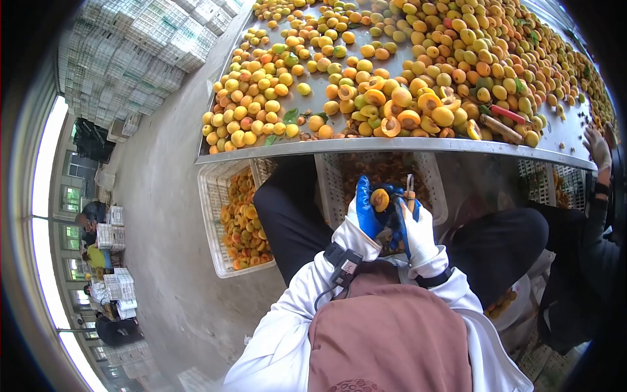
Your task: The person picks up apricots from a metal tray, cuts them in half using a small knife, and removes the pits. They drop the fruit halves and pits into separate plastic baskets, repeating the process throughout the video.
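My left hand [367, 212], in a blue and white glove, holds an apricot [379, 200] between its fingers. Close on its right, my right hand [413, 225], gloved the same way, is closed round a small tool [409, 189] with a wooden handle and a metal loop pointing up. Both hands are over a white crate [439, 196] of dark reddish pieces, below the metal table's edge [392, 145]. Halved apricots [409, 119] lie among whole ones just beyond that edge. A red-handled tool [507, 114] and a wooden-handled one [501, 129] rest there too.
At my left knee stands a white crate [212, 222] of halved apricots [245, 222]. A co-worker's hand [597, 147] touches the table's right end. Stacked crates [124, 59] fill the upper left. Several people sit by crates [119, 287] at the far left.
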Motion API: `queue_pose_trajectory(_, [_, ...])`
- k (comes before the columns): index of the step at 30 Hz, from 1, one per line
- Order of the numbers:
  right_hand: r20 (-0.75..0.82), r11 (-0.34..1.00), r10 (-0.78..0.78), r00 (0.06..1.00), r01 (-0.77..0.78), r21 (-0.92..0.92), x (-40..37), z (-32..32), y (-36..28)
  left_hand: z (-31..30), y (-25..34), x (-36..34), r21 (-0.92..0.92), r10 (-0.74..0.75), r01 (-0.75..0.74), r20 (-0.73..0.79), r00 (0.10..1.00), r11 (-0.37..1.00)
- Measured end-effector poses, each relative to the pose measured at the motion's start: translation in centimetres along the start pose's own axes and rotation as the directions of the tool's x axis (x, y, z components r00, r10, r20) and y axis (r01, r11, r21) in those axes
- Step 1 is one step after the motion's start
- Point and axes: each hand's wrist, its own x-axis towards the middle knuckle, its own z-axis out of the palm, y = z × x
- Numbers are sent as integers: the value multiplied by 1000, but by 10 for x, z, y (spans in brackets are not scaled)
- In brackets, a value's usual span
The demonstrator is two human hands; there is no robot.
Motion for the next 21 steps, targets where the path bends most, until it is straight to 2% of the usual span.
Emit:
queue_pose_trajectory(2, [10, 996, -53, 999, 54, -70, -1, -3, 6, -19, 0, 11, -26, 91, -92, -37, 995, 995])
queue_pose_trajectory(4, [203, 989, 93, 975, -68, -128, -5, -5, 3, -12, 3, 5, 4, 115, -116, -84, 990, 993])
queue_pose_trajectory(5, [301, 962, 57, 952, 29, -272, -4, -7, 5, -11, 4, 3, 61, 163, -161, -41, 986, 985])
queue_pose_trajectory(6, [357, 947, 149, 922, -30, -319, -9, -4, -3, -9, 5, 1, 115, 207, -207, 6, 978, 972])
queue_pose_trajectory(7, [384, 962, 145, 912, -40, -270, -10, -2, 2, 12, 10, -12, 157, 193, -174, -116, 974, 972])
queue_pose_trajectory(8, [411, 974, 140, 901, -50, -222, -9, -1, 8, 9, 11, -11, 156, 193, -174, -116, 974, 972])
queue_pose_trajectory(10, [406, 957, 155, 901, -35, -289, -2, -7, 12, 6, 12, -8, 213, 256, -257, 33, 966, 943])
queue_pose_trajectory(11, [399, 935, 170, 901, -20, -353, 0, -9, 12, 5, 11, -7, 204, 242, -235, -10, 970, 950])
queue_pose_trajectory(15, [393, 957, 158, 906, -43, -285, -1, -5, 12, 12, 8, -9, 290, 271, -254, -20, 962, 923])
queue_pose_trajectory(18, [376, 929, 156, 914, -6, -370, 1, -6, 20, 12, 6, -9, 340, 285, -259, -27, 958, 904])
queue_pose_trajectory(20, [349, 884, -6, 937, 168, -437, -4, 0, 19, 14, 6, -8, 303, 319, -287, -61, 946, 909])
queue_pose_trajectory(21, [346, 871, 3, 938, 167, -461, -2, 3, 22, 14, 7, -8, 303, 319, -286, -62, 946, 909])
